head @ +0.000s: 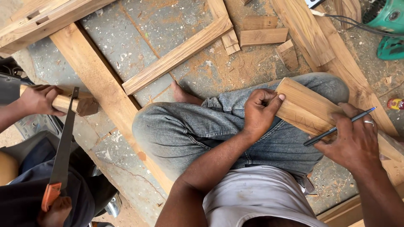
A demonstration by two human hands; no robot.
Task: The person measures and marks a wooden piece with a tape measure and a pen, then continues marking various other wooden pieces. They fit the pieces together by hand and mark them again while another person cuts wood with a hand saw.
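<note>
A flat wooden board (305, 107) rests across my lap on my jeans. My left hand (260, 111) grips its left end, thumb on top. Holding a dark pen (338, 127) with a blue tip, my right hand (355, 141) lies on the board's right part; the pen lies across the fingers above the board. Faint pencil marks show on the board near the pen.
At the left a co-worker's hand (38, 99) holds a wooden piece (69, 104) and another hand grips a handsaw (63, 153) with an orange handle. Long wooden planks (97, 80), a frame piece (176, 54), small offcuts (263, 35) and a green power tool (387, 19) lie on the sawdusty concrete floor.
</note>
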